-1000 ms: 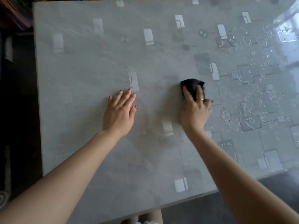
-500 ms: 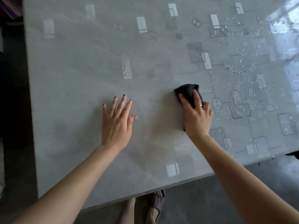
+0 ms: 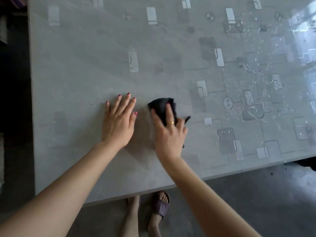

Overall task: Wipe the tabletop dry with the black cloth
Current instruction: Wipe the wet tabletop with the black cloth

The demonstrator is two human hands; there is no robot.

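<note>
The grey tabletop (image 3: 77, 79) with a pattern of pale squares fills most of the view. A crumpled black cloth (image 3: 161, 106) lies on it near the middle. My right hand (image 3: 169, 134) presses flat on the cloth, fingers spread over it. My left hand (image 3: 118, 121) rests palm down on the table just left of the cloth, fingers apart, holding nothing. Water drops and streaks (image 3: 253, 100) cover the right part of the tabletop.
The table's near edge (image 3: 136, 195) runs diagonally across the bottom. Below it are the grey floor (image 3: 256, 199) and my foot in a dark slipper (image 3: 159, 207). A dark gap runs along the table's left side (image 3: 15, 100).
My right hand has slid the cloth to the left, closer to my left hand. The view has shifted back, so more of the near edge and floor show.
</note>
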